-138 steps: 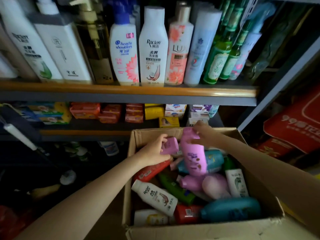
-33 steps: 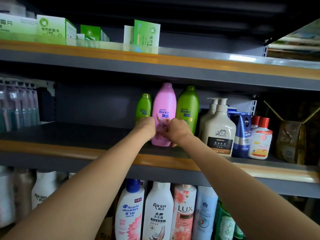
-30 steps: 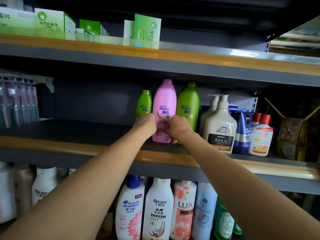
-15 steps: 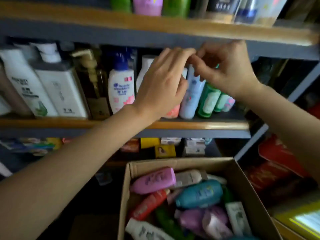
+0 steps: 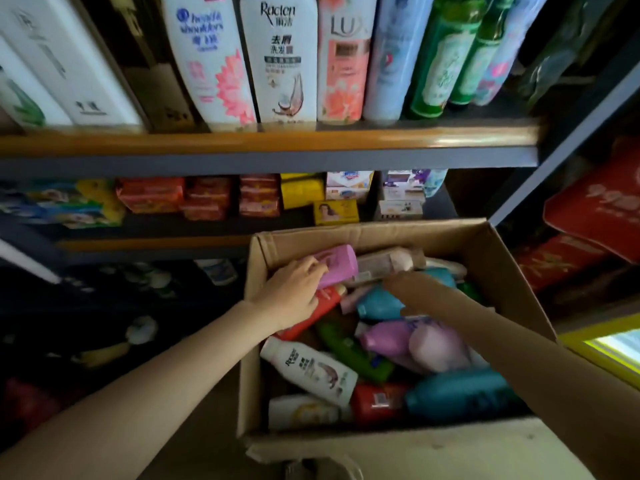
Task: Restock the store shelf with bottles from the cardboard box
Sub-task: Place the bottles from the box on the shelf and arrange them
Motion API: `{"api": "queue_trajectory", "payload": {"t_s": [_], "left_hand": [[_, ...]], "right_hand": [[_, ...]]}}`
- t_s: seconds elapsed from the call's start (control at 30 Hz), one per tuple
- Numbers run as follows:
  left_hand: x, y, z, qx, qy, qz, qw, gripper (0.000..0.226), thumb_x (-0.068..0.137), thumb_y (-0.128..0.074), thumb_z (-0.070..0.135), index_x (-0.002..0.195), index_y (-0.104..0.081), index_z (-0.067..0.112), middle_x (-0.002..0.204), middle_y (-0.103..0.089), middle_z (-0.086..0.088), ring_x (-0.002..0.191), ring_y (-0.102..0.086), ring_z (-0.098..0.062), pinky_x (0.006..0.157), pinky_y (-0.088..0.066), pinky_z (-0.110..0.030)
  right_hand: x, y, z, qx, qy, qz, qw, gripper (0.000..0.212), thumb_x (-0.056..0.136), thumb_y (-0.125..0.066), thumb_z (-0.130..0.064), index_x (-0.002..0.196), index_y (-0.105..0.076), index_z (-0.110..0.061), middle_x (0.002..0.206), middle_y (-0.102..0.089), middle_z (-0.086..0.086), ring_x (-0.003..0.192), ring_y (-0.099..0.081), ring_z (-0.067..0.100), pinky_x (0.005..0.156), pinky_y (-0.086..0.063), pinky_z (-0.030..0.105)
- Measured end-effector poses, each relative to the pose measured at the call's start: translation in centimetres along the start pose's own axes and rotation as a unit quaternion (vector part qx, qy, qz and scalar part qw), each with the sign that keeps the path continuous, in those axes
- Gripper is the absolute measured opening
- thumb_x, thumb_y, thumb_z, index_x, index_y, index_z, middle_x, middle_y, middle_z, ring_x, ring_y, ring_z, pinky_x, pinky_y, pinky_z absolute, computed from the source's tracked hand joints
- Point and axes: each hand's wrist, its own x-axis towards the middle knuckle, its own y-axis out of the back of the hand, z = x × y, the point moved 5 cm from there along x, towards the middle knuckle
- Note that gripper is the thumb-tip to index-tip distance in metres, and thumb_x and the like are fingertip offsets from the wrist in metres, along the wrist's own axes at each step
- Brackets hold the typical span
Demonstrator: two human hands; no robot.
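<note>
Left hand [image 5: 294, 292] grips the pink bottle [image 5: 337, 265] in the cardboard box [image 5: 512, 271]; right hand's grip unclear.

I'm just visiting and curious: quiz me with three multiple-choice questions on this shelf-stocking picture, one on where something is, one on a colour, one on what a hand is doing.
1. Where does the white Raclen bottle in the cardboard box lie?
A. near the box's front left
B. against its far wall
C. outside it on the floor

2. What colour is the bottle that the left hand is on?
A. green
B. pink
C. teal

3. What is the left hand doing?
A. hanging idle beside the box
B. pressing flat on the shelf
C. curling its fingers round the pink bottle

Answers:
1 A, it lies toward the near left corner, below the red bottle.
2 B, the bottle under the hand is pink, up near the far wall.
3 C, the fingers wrap the bottle's end. The right hand reaches in too, though its grip is hidden.
</note>
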Motion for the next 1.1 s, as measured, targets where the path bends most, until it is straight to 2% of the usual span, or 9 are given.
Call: {"api": "queue_trajectory", "payload": {"t_s": [0.17,0.3,0.5,0.6,0.73,0.83,0.93,1.0,1.1], "left_hand": [[-0.7,-1.9,-1.2,-0.016,0.03,-0.007,0.999,0.04,0.091,-0.048,0.016,0.131,-0.04,0.01,0.133,-0.041,-0.008,0.123,-0.044,-0.025,0.102,-0.038,-0.037],[-1.5,-3.1,-1.3,-0.031,0.032,-0.017,0.999,0.039,0.092,-0.048,0.017,0.13,-0.04,0.012,0.132,-0.041,-0.006,0.121,-0.045,-0.023,0.098,-0.042,-0.037],[-2.4,-1.6,-2.5,-0.094,0.063,-0.005,0.994,0.042,0.093,-0.047,0.015,0.134,-0.038,0.012,0.135,-0.039,-0.005,0.119,-0.048,-0.02,0.097,-0.04,-0.031],[-2.3,-1.1,-3.4,-0.118,0.091,-0.008,0.989,0.04,0.093,-0.047,0.015,0.132,-0.038,0.013,0.135,-0.041,-0.005,0.115,-0.051,-0.02,0.103,-0.038,-0.036],[-1.2,-0.8,-2.8,-0.177,0.115,-0.038,0.977,0.05,0.091,-0.054,0.024,0.136,-0.033,0.013,0.141,-0.041,-0.006,0.116,-0.053,-0.022,0.096,-0.045,-0.033],[0.2,-0.4,-1.3,-0.2,0.112,-0.048,0.972,0.07,0.084,-0.063,0.041,0.138,-0.032,0.012,0.139,-0.043,-0.007,0.117,-0.053,-0.023,0.095,-0.045,-0.033],[0.2,3.2,-1.4,-0.157,0.177,0.103,0.966,0.081,0.073,-0.063,0.061,0.131,-0.039,0.01,0.124,-0.051,-0.006,0.117,-0.049,-0.026,0.094,-0.041,-0.033],[-0.7,7.3,-1.6,-0.131,0.205,0.203,0.949,0.077,0.074,-0.066,0.055,0.13,-0.039,0.009,0.123,-0.049,-0.009,0.117,-0.044,-0.029,0.096,-0.036,-0.035],[-2.1,14.1,-1.9,-0.298,0.15,0.28,0.9,0.075,0.063,-0.074,0.047,0.122,-0.048,0.008,0.115,-0.059,-0.008,0.111,-0.053,-0.026,0.092,-0.043,-0.033]], "right_hand": [[2.2,0.8,-3.3,-0.112,0.028,0.147,0.982,0.058,0.079,-0.069,-0.03,0.133,-0.05,-0.021,0.134,-0.052,0.006,0.122,-0.049,0.034,0.092,-0.047,0.042],[3.1,0.3,-4.0,-0.125,0.022,0.097,0.987,0.058,0.094,-0.048,-0.02,0.147,-0.023,-0.02,0.154,-0.022,0.002,0.137,-0.03,0.029,0.11,-0.027,0.04],[2.0,1.1,-4.5,-0.094,0.001,0.11,0.99,0.066,0.084,-0.064,-0.028,0.141,-0.032,-0.018,0.143,-0.036,0.009,0.132,-0.034,0.028,0.106,-0.033,0.041],[0.9,2.4,-3.4,0.061,-0.01,0.132,0.989,0.074,0.079,-0.069,-0.032,0.141,-0.03,-0.019,0.14,-0.038,0.006,0.13,-0.039,0.027,0.102,-0.038,0.039],[-0.7,7.2,-1.3,0.35,-0.046,0.227,0.908,0.054,0.07,-0.078,-0.039,0.109,-0.051,-0.013,0.102,-0.06,0.005,0.097,-0.059,0.024,0.079,-0.045,0.033],[-2.3,11.3,-1.7,0.449,-0.033,0.277,0.849,0.052,0.071,-0.079,-0.028,0.11,-0.052,-0.007,0.097,-0.056,0.003,0.09,-0.055,0.019,0.074,-0.043,0.029],[-4.4,16.6,-2.9,0.507,-0.02,0.354,0.785,0.052,0.069,-0.08,-0.03,0.108,-0.056,-0.005,0.094,-0.059,0.003,0.086,-0.055,0.017,0.07,-0.044,0.028],[-6.9,20.8,-3.3,0.497,-0.036,0.418,0.76,0.05,0.068,-0.079,-0.038,0.099,-0.057,-0.005,0.085,-0.058,0.002,0.08,-0.054,0.018,0.069,-0.045,0.033],[-11.9,27.0,-3.7,0.51,0.001,0.459,0.727,0.04,0.073,-0.074,-0.044,0.076,-0.047,-0.014,0.07,-0.05,-0.003,0.067,-0.053,0.017,0.06,-0.046,0.035]]}}
